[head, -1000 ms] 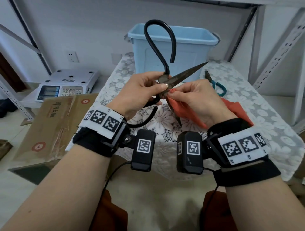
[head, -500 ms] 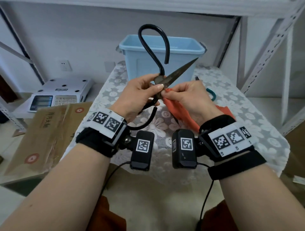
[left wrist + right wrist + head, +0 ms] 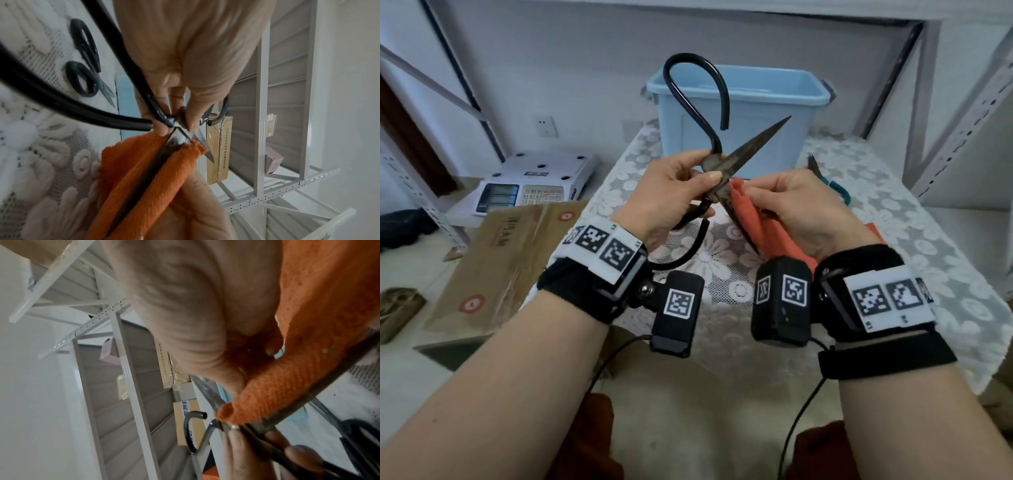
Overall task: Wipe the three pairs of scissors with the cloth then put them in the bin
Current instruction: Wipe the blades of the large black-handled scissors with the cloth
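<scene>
A table (image 3: pixel 914 240) covered by a white lace cloth with a flower pattern (image 3: pixel 722 260) carries the things. At its far end stands a light blue plastic bin (image 3: pixel 756 113), open at the top. Just in front of the bin, toward the right, a small pair of scissors with teal handles (image 3: pixel 835 186) lies flat on the lace, partly hidden behind a hand. The left wrist view shows a pair of black-handled scissors (image 3: pixel 86 63) lying flat on the lace, blades shut and pointing toward the bin. A corner of an orange cloth (image 3: pixel 875 229) seems to rest on the table at the right
</scene>
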